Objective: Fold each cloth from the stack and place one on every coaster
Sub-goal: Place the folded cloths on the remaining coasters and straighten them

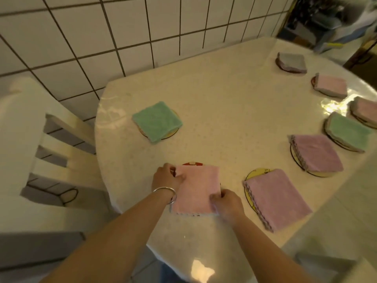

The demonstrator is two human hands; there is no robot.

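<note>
A: Where is the pink cloth (196,189) you're working?

B: At the near edge of the table (224,111), lying over a coaster (192,164) whose red rim peeks out behind it. Your left hand (166,178) pinches its far-left corner; your right hand (226,203) grips its near-right corner.

A: How will it handle?

B: Light, soft and floppy, I'd judge (fleecy pile, so it probably won't slide much). Keep hold at opposite corners so the layers stay stacked, and press flat rather than drag.

A: And the rest?

B: 7 folded cloths already sit on coasters: a green cloth (157,121) toward the left edge, 6 along the right edge.
</note>
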